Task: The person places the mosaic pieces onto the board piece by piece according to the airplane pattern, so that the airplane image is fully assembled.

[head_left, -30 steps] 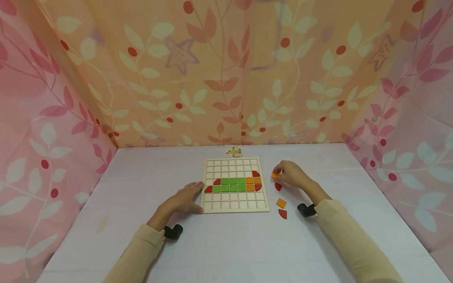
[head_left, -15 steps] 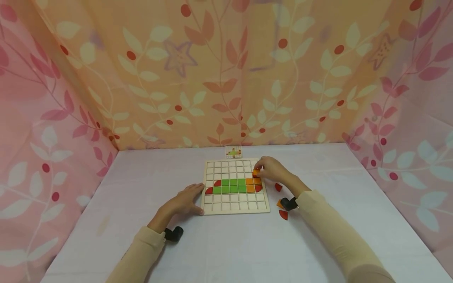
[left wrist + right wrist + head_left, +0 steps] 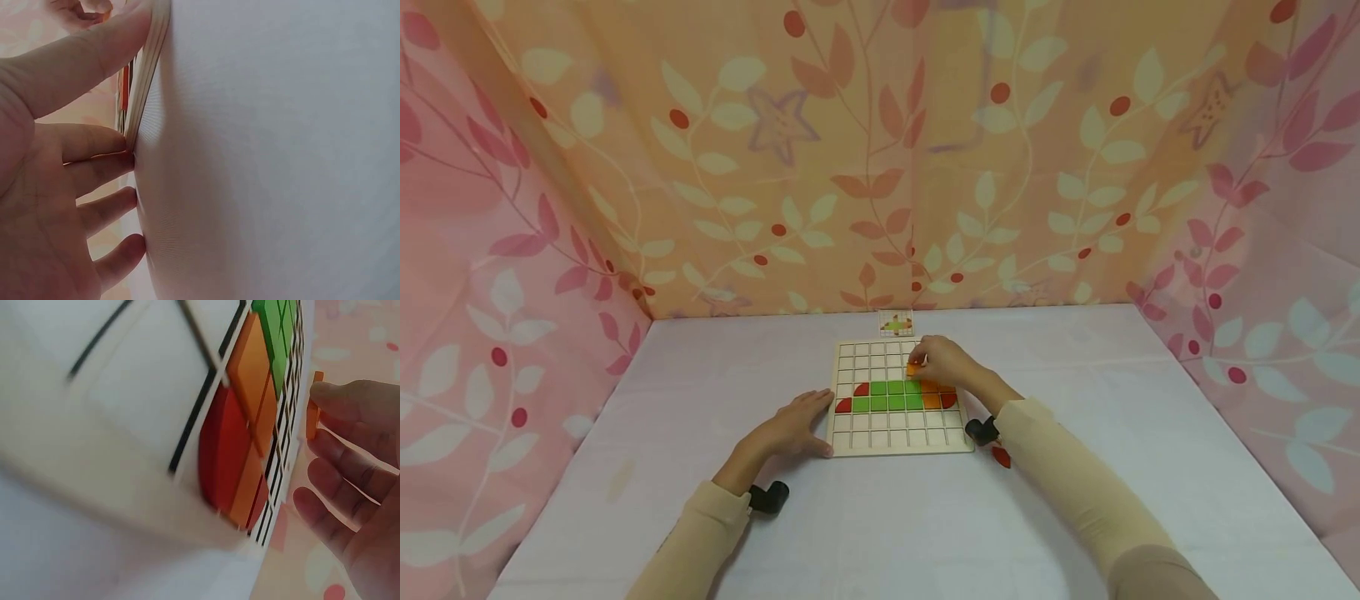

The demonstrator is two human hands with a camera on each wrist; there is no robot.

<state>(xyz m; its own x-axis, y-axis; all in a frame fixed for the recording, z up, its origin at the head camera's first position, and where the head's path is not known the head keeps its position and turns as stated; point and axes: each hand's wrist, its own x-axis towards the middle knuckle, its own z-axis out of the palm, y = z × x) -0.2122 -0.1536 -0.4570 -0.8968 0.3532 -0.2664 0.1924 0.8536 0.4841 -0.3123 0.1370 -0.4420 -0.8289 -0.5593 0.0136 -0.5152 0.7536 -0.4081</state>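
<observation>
A wooden grid board (image 3: 880, 442) lies on the white table, with green square tiles (image 3: 887, 402), orange ones (image 3: 931, 401) and red quarter-round pieces (image 3: 844, 405) set in its middle rows. Between thumb and fingertips my right hand (image 3: 951, 364) pinches an orange square tile (image 3: 314, 405) above the board, just beyond the green tiles. My left hand (image 3: 788, 427) rests at the board's left edge, fingers straight, thumb and fingertips touching its side; the left wrist view shows this hand (image 3: 56, 187) against the board's edge (image 3: 147, 75). The right hand and forearm hide part of the board's right side.
A small pattern card (image 3: 896, 322) stands behind the board. A loose red quarter-round piece (image 3: 1002, 457) lies right of the board, partly beside the right sleeve (image 3: 1075, 467). Floral curtains (image 3: 880, 167) enclose the table's back and sides.
My right hand has carried the orange tile leftward from the table onto the area above the board. Its forearm now covers other loose pieces. The left hand has stayed in place.
</observation>
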